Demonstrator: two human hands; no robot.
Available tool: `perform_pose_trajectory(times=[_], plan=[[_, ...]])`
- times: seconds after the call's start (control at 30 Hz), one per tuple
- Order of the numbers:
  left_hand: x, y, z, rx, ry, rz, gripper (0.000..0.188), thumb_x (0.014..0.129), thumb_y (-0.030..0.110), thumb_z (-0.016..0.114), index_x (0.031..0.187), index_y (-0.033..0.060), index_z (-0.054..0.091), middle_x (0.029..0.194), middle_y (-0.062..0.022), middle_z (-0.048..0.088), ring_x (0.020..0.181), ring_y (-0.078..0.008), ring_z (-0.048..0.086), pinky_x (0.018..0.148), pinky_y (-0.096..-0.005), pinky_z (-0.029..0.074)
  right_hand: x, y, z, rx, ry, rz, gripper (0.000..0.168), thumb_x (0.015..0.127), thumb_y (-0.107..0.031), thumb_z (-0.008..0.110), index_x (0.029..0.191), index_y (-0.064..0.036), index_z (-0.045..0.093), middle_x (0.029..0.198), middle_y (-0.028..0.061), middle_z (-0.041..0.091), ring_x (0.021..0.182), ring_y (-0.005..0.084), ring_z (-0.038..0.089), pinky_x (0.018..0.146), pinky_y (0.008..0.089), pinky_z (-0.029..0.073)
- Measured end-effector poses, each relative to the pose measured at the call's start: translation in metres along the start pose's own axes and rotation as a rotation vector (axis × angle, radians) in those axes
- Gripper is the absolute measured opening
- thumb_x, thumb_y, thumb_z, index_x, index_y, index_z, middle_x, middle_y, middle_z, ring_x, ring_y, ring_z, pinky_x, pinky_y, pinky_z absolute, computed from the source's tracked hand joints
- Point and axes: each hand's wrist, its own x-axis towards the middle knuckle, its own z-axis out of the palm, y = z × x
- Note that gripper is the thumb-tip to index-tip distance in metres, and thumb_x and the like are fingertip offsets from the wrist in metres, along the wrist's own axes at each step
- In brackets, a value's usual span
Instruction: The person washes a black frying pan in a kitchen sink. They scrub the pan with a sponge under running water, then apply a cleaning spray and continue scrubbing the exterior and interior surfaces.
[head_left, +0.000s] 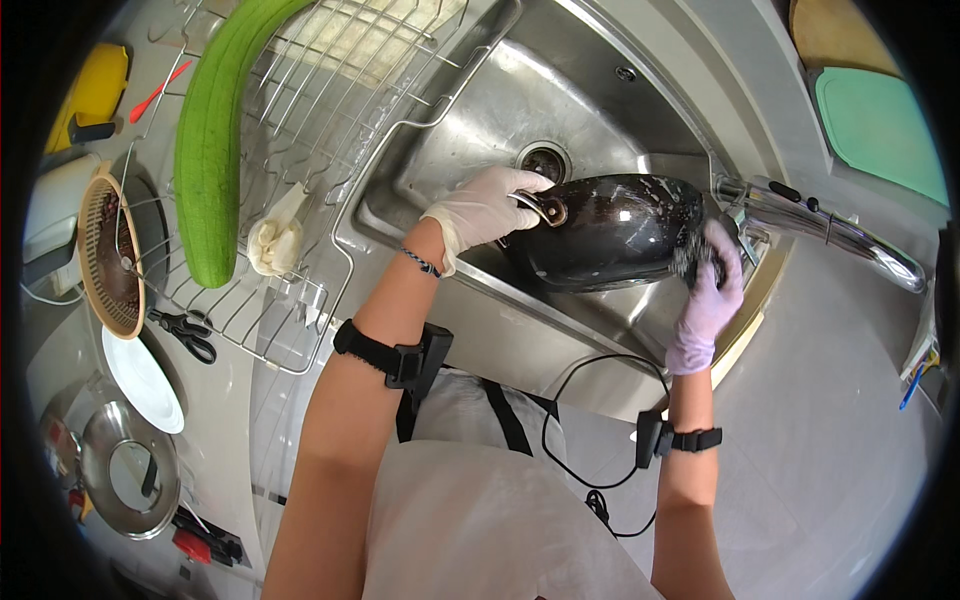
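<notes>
A dark metal pot (615, 232) is tilted on its side over the stainless steel sink (480, 150). My left hand (487, 206), in a whitish glove, grips the pot by its metal loop handle (551, 208). In a lilac glove, my right hand (709, 300) holds a grey scouring pad (697, 259), partly blurred, against the pot's right end. Pale streaks and specks mark the pot's dark surface there. Behind the pot, the sink drain (545, 161) shows partly.
A wire rack (337, 112) left of the sink carries a long green gourd (214, 150). Kitchen scissors (187, 334), a tan basket (90, 255), a white plate (142, 379) and a pot lid (94, 465) lie farther left. The chrome faucet (840, 225) extends at right, near a green cutting board (877, 127).
</notes>
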Motion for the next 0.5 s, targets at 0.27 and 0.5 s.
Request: perform_pose_trajectory(times=[0.27,0.5], plan=[[0.007,0.007,-0.007,0.351,0.051,-0.078,0.04,0.076,0.005,0.075,0.115,-0.0009,0.067,0.102,-0.0067,0.071,0.089,-0.0153,0.064,0.082,-0.0277,0.052,-0.059,0.052,-0.069,0.15,0.058,0.487,0.03,0.089,0.004,0.051,0.114,-0.003,0.066,0.111,0.0048,0.066,0.098,0.0123,0.061,0.088,0.0255,0.05],[0.014,0.001,-0.025,0.015,0.044,-0.306,0.044,0.075,0.017,0.082,0.114,0.0005,0.07,0.107,-0.0103,0.069,0.099,-0.0182,0.064,0.083,-0.0267,0.051,-0.058,0.02,-0.063,0.091,-0.106,0.378,0.032,0.086,0.01,0.052,0.113,-0.002,0.063,0.11,0.0047,0.065,0.102,0.0131,0.059,0.094,0.0271,0.046]])
